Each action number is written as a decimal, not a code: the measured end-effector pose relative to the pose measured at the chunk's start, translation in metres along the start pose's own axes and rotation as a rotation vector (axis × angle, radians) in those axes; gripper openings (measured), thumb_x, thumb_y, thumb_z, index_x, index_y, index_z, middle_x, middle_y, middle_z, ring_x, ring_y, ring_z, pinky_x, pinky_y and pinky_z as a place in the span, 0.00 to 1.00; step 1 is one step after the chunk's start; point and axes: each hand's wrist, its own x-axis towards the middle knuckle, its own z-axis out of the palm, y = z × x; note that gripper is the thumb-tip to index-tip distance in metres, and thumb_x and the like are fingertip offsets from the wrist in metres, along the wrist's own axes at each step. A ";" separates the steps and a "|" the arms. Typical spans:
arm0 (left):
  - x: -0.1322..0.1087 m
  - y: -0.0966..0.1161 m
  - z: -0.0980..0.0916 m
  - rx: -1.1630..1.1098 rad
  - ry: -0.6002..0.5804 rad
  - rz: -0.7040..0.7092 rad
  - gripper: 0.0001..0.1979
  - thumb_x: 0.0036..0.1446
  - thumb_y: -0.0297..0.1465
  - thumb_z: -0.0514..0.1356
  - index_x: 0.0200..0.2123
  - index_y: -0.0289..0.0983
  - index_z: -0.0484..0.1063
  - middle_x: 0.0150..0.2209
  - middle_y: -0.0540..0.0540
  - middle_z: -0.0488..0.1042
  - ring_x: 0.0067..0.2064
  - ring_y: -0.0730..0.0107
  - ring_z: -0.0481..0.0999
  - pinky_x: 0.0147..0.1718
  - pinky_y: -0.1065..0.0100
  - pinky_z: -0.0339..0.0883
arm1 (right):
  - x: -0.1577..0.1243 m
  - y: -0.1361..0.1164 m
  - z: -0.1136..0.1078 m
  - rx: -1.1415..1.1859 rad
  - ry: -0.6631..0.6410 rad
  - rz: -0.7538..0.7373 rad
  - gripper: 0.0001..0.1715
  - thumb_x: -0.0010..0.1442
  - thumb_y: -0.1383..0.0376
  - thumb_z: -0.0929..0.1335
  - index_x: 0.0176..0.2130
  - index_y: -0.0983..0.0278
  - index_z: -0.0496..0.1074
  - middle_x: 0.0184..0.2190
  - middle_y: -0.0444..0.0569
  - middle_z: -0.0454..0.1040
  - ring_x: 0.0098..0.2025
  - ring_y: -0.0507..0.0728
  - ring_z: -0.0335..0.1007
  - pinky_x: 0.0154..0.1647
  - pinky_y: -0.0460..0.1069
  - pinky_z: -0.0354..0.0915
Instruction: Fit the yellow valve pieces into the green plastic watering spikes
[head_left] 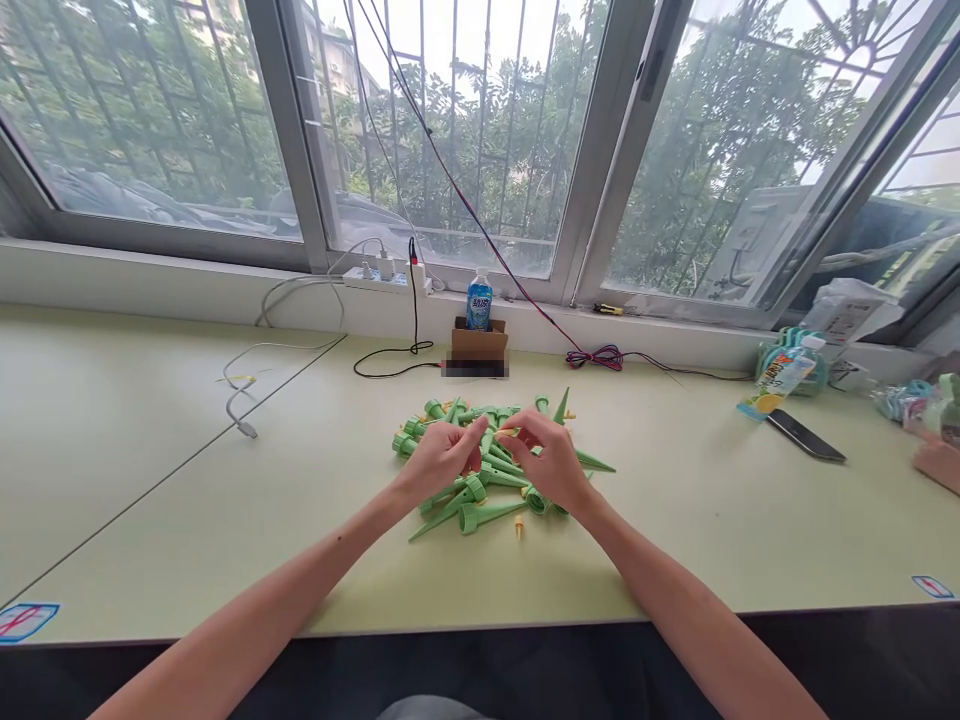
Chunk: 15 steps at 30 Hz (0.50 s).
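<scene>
In the head view a loose heap of green plastic watering spikes (499, 478) lies on the table, pointed at one end and wide-capped at the other. My left hand (446, 450) is closed over the heap, its thumb and fingers on what looks like a green spike, mostly hidden. Close beside it, my right hand (546, 458) pinches a small yellow plug (507, 433) between thumb and fingertips. The two hands nearly meet. Another small orange-yellow plug (519, 527) stands by itself in front of the heap.
Behind the heap are a small cardboard box (480, 340) and a blue-labelled bottle (479, 302). Cables (596, 357) run along the sill. To the right lie a phone (806, 436) and a drink bottle (780, 380). Another person's hand (937, 460) shows at the right edge.
</scene>
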 end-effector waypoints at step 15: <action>-0.004 0.002 -0.004 -0.130 -0.118 -0.089 0.29 0.62 0.54 0.51 0.25 0.35 0.72 0.15 0.52 0.64 0.16 0.76 0.59 0.17 0.72 0.54 | 0.001 -0.002 0.000 -0.005 0.033 -0.031 0.09 0.63 0.58 0.68 0.36 0.61 0.73 0.35 0.48 0.72 0.27 0.50 0.67 0.26 0.46 0.66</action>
